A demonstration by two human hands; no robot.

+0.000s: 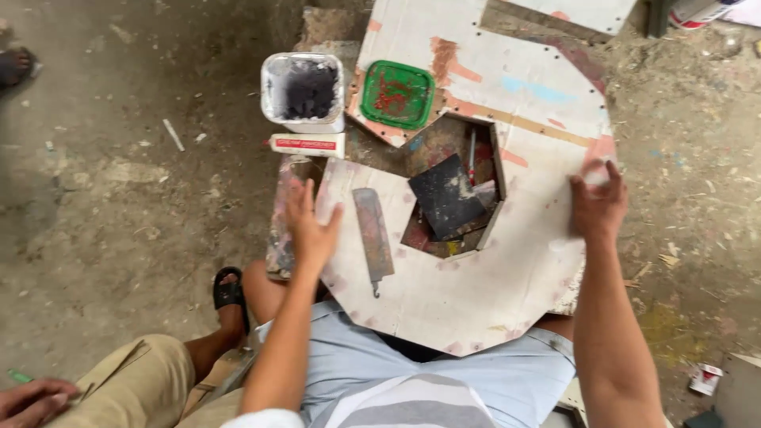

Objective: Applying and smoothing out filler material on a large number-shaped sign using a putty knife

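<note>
Left hand (311, 226): fingers spread, slightly curled, palm down on the left edge of the large pale many-sided plywood board (476, 293). Holds nothing, just presses on the rim. Right hand (598, 202): fingers curled loosely on the board's right edge, fingertips at the rim; view is motion-blurred, cannot tell if it grips the edge or only rests on it.

Board lies flat across the person's lap and a low support, with a hexagonal cut-out near its middle. Its face is smeared with pink and orange patches, small holes along the edge. On the board, just right of the left hand, lies a flat metal scraper blade with a hooked tang (373, 236), untouched. Inside the cut-out: a dark square sheet of abrasive paper (445, 196), tilted, over red-stained clutter.

Beyond the board's far-left edge: green square plastic lid (397, 93) with red smears, lying on the board; beside it an open white plastic tub (304, 89) with dark grey paste; in front of the tub a small white-and-red box (307, 144) on its side.

Surface below: bare dirt-and-concrete floor (119, 206), dusty, littered with chips and shavings, more on the right side. Person sits low, black sandal (229, 292) on the floor. Another person's hand (32, 399) at lower-left corner, well apart.
</note>
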